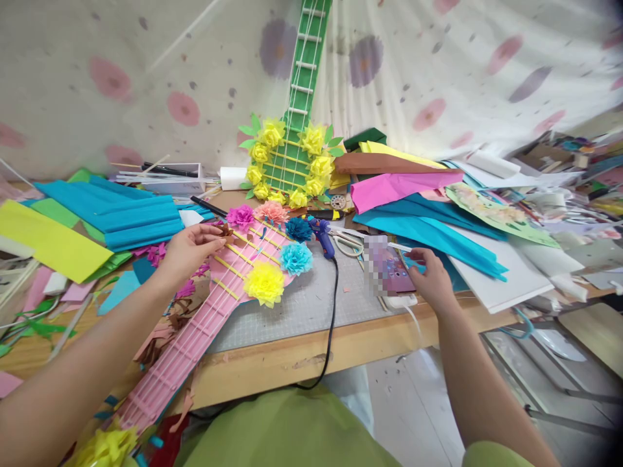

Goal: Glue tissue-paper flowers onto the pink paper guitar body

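Observation:
My left hand (pixel 192 250) pinches a brown paper flower (pixel 226 232) at the edge of a pink paper guitar (pixel 195 331). The guitar has yellow bars, white strings and a ring of paper flowers, among them a yellow flower (pixel 264 284), a light blue flower (pixel 296 259) and a magenta flower (pixel 240 216). My right hand (pixel 432 277) is closed by the phone (pixel 395 274), its fingertips on the end of a thin white stick (pixel 399 247). Between the hands lie a blue hot glue gun (pixel 322 237) and scissors (pixel 349 242).
A green paper guitar (pixel 302 91) with yellow flowers leans on the curtain. Folded blue crepe paper (pixel 141 224) lies left, more coloured paper (pixel 403 188) right. The glue gun's black cord (pixel 335 324) hangs over the table's front edge (pixel 272 370). A grey cutting mat (pixel 292 321) lies beneath.

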`<action>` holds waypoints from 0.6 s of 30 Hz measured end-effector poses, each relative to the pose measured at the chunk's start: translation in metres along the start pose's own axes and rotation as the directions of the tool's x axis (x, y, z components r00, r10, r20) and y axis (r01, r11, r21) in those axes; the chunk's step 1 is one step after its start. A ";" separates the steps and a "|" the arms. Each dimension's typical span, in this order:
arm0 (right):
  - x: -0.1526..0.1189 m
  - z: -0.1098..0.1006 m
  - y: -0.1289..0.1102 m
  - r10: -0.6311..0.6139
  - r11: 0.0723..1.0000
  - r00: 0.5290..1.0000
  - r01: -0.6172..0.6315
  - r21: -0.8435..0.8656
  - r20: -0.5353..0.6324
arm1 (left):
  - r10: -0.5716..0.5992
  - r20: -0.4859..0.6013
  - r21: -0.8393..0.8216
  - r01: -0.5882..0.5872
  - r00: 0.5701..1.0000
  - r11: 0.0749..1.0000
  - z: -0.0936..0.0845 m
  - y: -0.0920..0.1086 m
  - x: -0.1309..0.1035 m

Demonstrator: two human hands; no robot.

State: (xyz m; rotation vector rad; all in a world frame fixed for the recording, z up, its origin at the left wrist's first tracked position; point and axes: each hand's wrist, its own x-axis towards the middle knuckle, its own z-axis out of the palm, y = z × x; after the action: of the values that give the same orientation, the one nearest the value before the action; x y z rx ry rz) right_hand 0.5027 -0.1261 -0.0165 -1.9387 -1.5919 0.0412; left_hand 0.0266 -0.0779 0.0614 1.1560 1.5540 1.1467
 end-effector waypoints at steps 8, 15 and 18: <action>0.000 0.009 0.002 -0.087 0.996 0.996 0.087 -0.027 -0.013 | 0.011 0.028 -0.038 -0.010 1.000 0.999 0.003 -0.001 0.001; 0.000 0.009 0.004 -0.125 0.992 0.992 0.125 -0.036 0.011 | 0.009 0.020 -0.054 -0.007 1.000 0.998 0.004 -0.002 0.002; -0.001 0.009 0.001 -0.154 0.986 0.987 0.156 -0.052 0.035 | 0.013 0.014 -0.052 -0.012 1.000 0.999 0.005 -0.003 0.004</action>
State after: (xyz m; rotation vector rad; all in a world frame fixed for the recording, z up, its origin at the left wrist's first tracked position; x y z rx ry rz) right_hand 0.4999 -0.1237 -0.0248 -1.8563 -1.7767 -0.0368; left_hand 0.0303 -0.0738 0.0567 1.1383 1.4994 1.1781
